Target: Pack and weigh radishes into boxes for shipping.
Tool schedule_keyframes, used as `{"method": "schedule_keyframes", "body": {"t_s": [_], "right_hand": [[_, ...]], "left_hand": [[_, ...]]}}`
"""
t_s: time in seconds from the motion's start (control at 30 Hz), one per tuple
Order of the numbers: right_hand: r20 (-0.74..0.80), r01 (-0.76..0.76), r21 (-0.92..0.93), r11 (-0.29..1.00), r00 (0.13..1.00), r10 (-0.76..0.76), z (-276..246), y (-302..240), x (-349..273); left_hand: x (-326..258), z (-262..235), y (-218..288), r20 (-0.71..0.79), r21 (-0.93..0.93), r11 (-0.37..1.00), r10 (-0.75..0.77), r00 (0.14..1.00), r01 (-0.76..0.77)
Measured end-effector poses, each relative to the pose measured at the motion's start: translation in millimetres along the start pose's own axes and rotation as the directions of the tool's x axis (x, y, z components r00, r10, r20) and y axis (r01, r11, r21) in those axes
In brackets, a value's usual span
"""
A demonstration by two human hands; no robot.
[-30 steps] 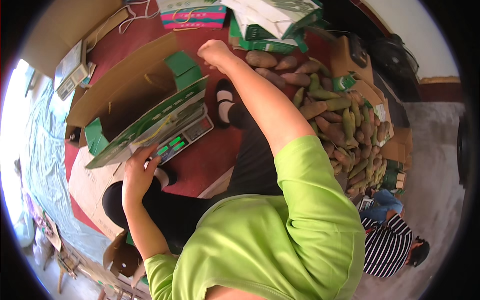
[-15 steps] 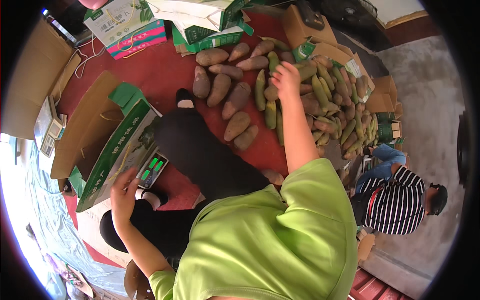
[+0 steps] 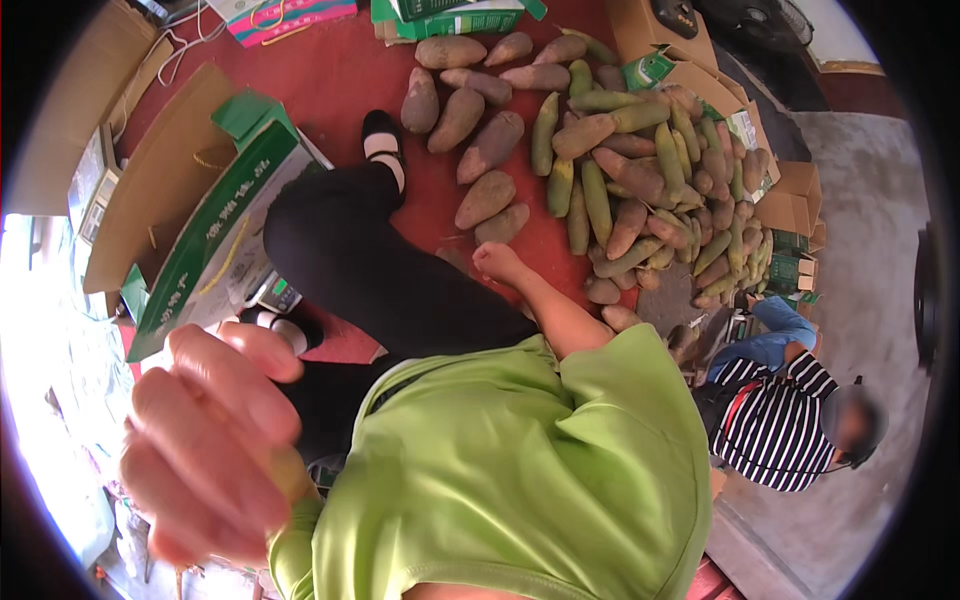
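My left hand (image 3: 215,440) is raised close to the camera, blurred, its fingers curled in with nothing visible in them. Lower down, my right hand (image 3: 497,262) is closed beside my black-trousered leg, and no object shows in it. Just beyond the right hand lie loose sweet potatoes (image 3: 486,198) on the red floor covering (image 3: 350,80). To their right is a heap of sweet potatoes and long green cucumbers (image 3: 598,200). An open green-and-white carton (image 3: 225,225) stands past my left hand. Partly hidden by it is a scale (image 3: 278,294) with a lit green display.
A person in a striped top (image 3: 775,420) sits at the right with a bag strap. Brown cardboard boxes (image 3: 790,190) line the heap's far side. A fan (image 3: 765,25) stands at the far right. Green cartons (image 3: 470,22) and a pink carton (image 3: 285,20) are at the back.
My left hand has risen from beside the carton toward the camera and curled. My right hand has drawn back from above the heap toward my lap. The view has shifted, hiding more of the scale.
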State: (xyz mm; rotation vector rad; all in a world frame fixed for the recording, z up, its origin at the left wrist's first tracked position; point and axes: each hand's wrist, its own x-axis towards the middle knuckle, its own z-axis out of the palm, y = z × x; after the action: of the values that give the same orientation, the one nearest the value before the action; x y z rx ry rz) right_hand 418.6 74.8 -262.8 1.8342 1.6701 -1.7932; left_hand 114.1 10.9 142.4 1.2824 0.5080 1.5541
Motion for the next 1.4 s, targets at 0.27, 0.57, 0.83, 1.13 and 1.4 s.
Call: {"method": "schedule_keyframes", "body": {"t_s": [0.27,0.57,0.83,1.13,1.4], "right_hand": [[-0.028,-0.13,0.16,0.978,0.99,0.137,-17,19,-12],[-0.119,-0.255,0.248,0.935,0.949,0.29,-19,36,-20],[-0.06,-0.269,0.258,0.928,0.954,0.294,-15,45,-19],[-0.173,-0.242,0.375,0.895,0.93,0.324,-48,45,-10],[-0.91,0.054,-0.16,0.986,0.378,-0.168,-164,66,-4]], "left_hand": [[12,32,8,-0.121,-0.072,0.989,-0.137,0.983,0.128],[-17,21,32,-0.119,-0.015,0.99,-0.141,0.983,0.14],[-37,5,61,-0.117,0.053,0.989,-0.132,0.984,0.139],[5,14,6,-0.12,0.143,0.981,-0.111,0.987,0.128],[-51,-58,-15,-0.54,0.841,0.24,0.307,0.784,0.485]]}}
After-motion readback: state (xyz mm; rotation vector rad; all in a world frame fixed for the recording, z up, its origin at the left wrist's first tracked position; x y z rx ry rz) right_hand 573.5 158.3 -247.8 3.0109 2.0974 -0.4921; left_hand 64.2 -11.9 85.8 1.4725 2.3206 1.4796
